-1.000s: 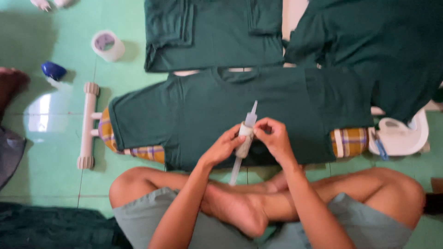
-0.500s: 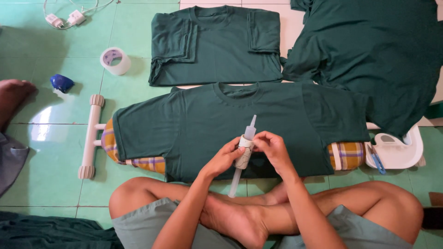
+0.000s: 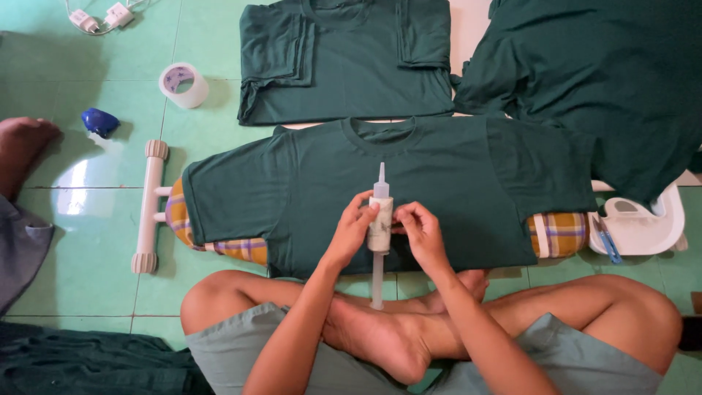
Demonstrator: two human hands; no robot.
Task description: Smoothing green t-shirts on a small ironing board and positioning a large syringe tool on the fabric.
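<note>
I sit cross-legged on a green tiled floor. Both hands hold a white syringe-like applicator (image 3: 379, 219) upright, its nozzle pointing away from me. My left hand (image 3: 352, 228) grips the barrel from the left, and my right hand (image 3: 419, 232) pinches it from the right. The plunger rod hangs down toward my feet. Under the hands a dark green t-shirt (image 3: 322, 186) lies spread flat over a plaid-covered board (image 3: 557, 232).
A folded green shirt (image 3: 344, 62) lies behind, and a loose heap of green cloth (image 3: 599, 80) at the right. A tape roll (image 3: 183, 84), a blue object (image 3: 99, 121), a white leg frame (image 3: 150, 208) and a white iron rest (image 3: 640, 223) surround the board. Another person's foot (image 3: 22, 150) shows at left.
The view has tilted so more of the far floor and the folded shirt shows. My hands keep their hold on the applicator, shifted slightly lower over the shirt's hem.
</note>
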